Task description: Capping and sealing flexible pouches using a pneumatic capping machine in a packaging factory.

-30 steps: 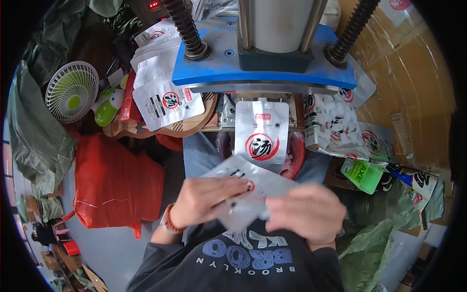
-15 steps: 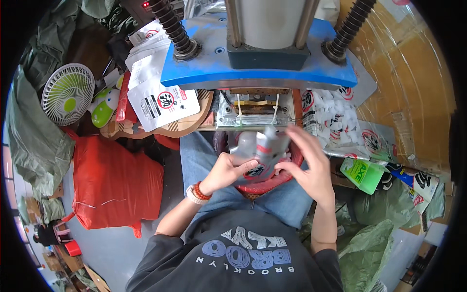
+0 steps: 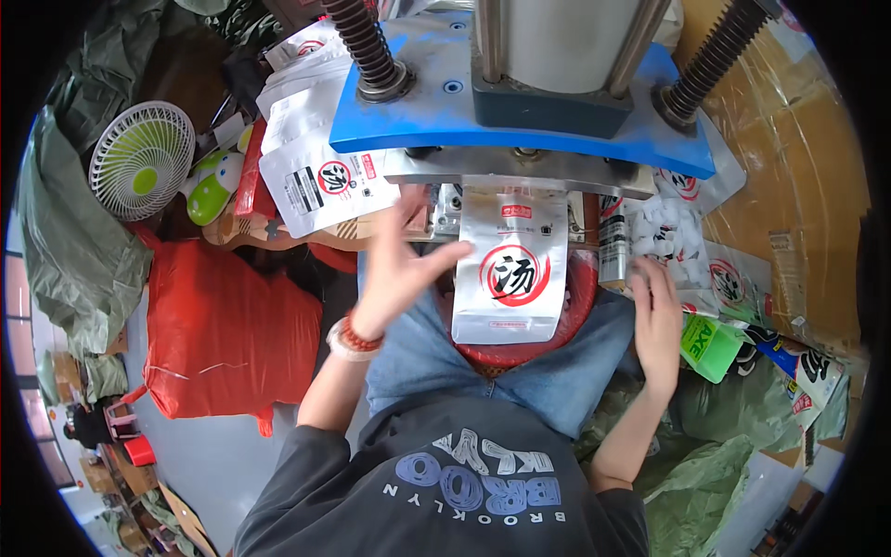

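A flat silver pouch (image 3: 510, 320) with a red ring and black character hangs toward me from the press, its far end beneath the metal plate (image 3: 524, 169). Beside its left edge, my left hand (image 3: 394, 274) is open, thumb and fingers spread, the fingertips blurred near a stack of similar pouches (image 3: 311, 195). My right hand (image 3: 657, 316) is at the bench edge on the right, fingers loosely bent and apart, nothing visible in them. Its fingertips are close to a narrow silver printed piece (image 3: 613, 246); contact cannot be made out.
The blue press head (image 3: 408, 121) with spring-wrapped posts (image 3: 369, 56) stands ahead. White scraps (image 3: 664, 227) lie to the right, above a green container (image 3: 710, 348). Under the pouch is a red basin (image 3: 580, 311) between my knees. At left are a fan (image 3: 142, 162) and red sack (image 3: 227, 334).
Both hands have let go of the silver packaging they held over the basin and moved apart. A flat pouch now lies under the press plate. The view has shifted slightly.
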`<action>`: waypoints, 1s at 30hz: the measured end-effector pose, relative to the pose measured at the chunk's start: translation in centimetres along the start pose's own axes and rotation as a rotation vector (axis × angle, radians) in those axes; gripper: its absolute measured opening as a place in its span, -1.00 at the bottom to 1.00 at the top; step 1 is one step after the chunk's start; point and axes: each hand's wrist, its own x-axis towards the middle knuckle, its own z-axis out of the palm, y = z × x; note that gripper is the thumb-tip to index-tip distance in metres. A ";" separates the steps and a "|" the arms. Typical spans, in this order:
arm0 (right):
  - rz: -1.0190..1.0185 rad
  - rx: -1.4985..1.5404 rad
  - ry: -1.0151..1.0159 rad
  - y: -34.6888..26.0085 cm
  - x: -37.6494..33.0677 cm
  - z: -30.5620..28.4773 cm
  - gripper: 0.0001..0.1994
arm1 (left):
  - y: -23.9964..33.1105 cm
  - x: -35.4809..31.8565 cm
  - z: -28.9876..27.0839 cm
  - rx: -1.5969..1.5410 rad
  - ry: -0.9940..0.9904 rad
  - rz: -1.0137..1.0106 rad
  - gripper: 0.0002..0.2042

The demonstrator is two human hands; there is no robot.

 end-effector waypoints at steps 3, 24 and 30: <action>0.164 0.294 -0.087 0.5 0.1 -1.5 -0.74 | -4.7 -0.3 -5.6 1.182 0.273 0.109 0.17; -0.865 0.095 -0.019 -13.3 -3.4 -1.6 -0.67 | 5.2 -8.0 -4.7 0.530 -0.127 0.564 -0.76; -0.502 0.391 -0.112 -11.2 -1.3 -0.1 -0.55 | 1.3 -7.2 -0.8 0.030 -0.490 0.189 -0.85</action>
